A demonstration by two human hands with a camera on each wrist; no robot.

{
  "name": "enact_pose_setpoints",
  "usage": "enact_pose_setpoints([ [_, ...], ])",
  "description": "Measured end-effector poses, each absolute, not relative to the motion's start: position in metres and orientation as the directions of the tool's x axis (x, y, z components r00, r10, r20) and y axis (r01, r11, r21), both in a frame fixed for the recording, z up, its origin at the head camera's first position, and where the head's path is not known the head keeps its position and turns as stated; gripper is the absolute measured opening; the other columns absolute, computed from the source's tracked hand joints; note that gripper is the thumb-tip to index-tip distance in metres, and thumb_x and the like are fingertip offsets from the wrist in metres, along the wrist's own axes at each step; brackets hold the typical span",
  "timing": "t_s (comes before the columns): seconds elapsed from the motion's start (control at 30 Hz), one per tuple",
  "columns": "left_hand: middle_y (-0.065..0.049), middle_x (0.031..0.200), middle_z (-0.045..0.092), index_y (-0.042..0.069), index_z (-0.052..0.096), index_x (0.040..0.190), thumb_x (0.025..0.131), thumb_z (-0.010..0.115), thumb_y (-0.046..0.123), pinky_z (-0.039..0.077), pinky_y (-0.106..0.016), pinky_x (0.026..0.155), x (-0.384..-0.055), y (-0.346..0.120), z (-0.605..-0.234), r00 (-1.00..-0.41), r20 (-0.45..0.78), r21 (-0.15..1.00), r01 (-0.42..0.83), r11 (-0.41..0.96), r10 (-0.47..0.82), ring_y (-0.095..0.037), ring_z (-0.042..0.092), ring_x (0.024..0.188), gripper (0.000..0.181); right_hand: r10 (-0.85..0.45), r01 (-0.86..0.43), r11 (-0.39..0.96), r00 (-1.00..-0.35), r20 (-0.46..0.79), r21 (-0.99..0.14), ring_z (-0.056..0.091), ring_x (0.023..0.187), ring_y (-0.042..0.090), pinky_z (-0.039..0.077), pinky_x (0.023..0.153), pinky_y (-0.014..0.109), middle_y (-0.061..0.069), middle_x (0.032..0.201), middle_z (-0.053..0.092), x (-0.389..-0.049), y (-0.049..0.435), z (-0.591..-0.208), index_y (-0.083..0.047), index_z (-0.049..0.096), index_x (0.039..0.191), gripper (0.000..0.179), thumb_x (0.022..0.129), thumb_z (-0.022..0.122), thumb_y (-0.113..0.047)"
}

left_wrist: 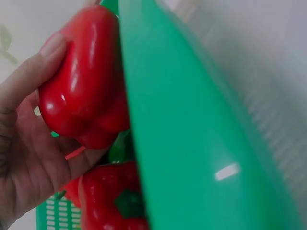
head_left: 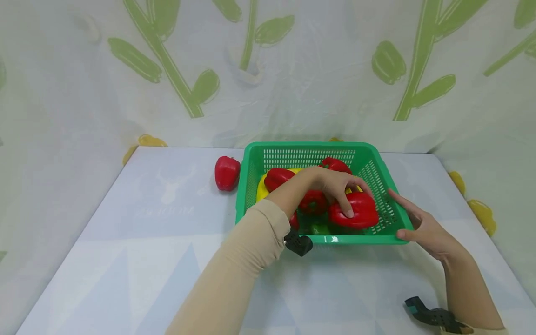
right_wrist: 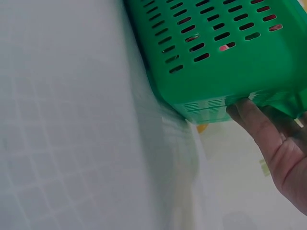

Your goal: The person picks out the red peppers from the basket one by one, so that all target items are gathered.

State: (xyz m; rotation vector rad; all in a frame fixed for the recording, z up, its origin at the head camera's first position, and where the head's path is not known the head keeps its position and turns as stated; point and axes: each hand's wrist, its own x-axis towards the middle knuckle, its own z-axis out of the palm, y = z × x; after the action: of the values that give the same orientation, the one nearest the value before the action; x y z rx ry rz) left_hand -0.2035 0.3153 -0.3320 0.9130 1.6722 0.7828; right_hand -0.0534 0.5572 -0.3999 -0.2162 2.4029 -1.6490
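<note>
My left hand [head_left: 335, 186] reaches into the green plastic basket [head_left: 318, 239] and holds a glossy red bell pepper [head_left: 358, 211] by its side. In the left wrist view, the thumb lies across this pepper [left_wrist: 88, 72], its fingers partly hidden behind it. My right hand [head_left: 427, 232] grips the basket's right side near the front corner, thumb on the rim; the right wrist view shows fingers [right_wrist: 259, 127] against the outer wall. Another red pepper [head_left: 314, 202] with a green stem lies beside the held one. Further red peppers [head_left: 278, 177] and something yellow [head_left: 262, 190] are in the basket.
A single red pepper [head_left: 227, 173] sits on the white patterned table [head_left: 167, 204], just left of the basket. Behind the table rises a pale curtain [head_left: 318, 70] printed with green leaves. A green thing [head_left: 320, 229] shows low in the basket's front.
</note>
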Motion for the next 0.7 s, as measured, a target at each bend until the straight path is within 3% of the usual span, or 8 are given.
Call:
enact_pose_setpoints([
  [0.27, 0.002, 0.124, 0.047, 0.023, 0.046, 0.130, 0.073, 0.079, 0.010, 0.055, -0.036, 0.082, -0.213, 0.295, -0.325, -0.226, -0.407, 0.881, 0.159, 0.446, 0.885, -0.016, 0.044, 0.115, 0.068, -0.238, 0.004, 0.340, -0.967, -0.090, -0.941, 0.038, 0.114, 0.002, 0.051, 0.081, 0.020, 0.009, 0.152, 0.015, -0.055, 0.559, -0.402, -0.028, 0.019, 0.152, 0.079, 0.089, 0.066, -0.023],
  [0.5, -0.002, 0.129, 0.045, 0.021, 0.043, 0.134, 0.075, 0.076, 0.005, 0.055, -0.038, 0.083, -0.225, 0.277, -0.319, -0.333, -0.335, 0.925, 0.062, 0.375, 0.881, -0.020, 0.045, 0.118, 0.070, -0.230, 0.023, 0.345, -0.967, -0.108, -0.938, 0.037, 0.113, 0.003, 0.050, 0.082, 0.018, 0.018, 0.155, 0.006, -0.056, 0.559, -0.402, -0.030, 0.017, 0.152, 0.080, 0.089, 0.066, -0.024],
  [0.7, -0.003, 0.133, 0.043, 0.022, 0.041, 0.136, 0.078, 0.073, 0.005, 0.054, -0.039, 0.084, -0.233, 0.264, -0.312, -0.378, -0.337, 0.930, 0.009, 0.367, 0.862, -0.021, 0.044, 0.120, 0.069, -0.232, 0.027, 0.348, -0.966, -0.115, -0.937, 0.039, 0.112, 0.001, 0.049, 0.082, 0.017, 0.023, 0.155, 0.003, -0.056, 0.560, -0.401, -0.031, 0.017, 0.151, 0.080, 0.089, 0.066, -0.026],
])
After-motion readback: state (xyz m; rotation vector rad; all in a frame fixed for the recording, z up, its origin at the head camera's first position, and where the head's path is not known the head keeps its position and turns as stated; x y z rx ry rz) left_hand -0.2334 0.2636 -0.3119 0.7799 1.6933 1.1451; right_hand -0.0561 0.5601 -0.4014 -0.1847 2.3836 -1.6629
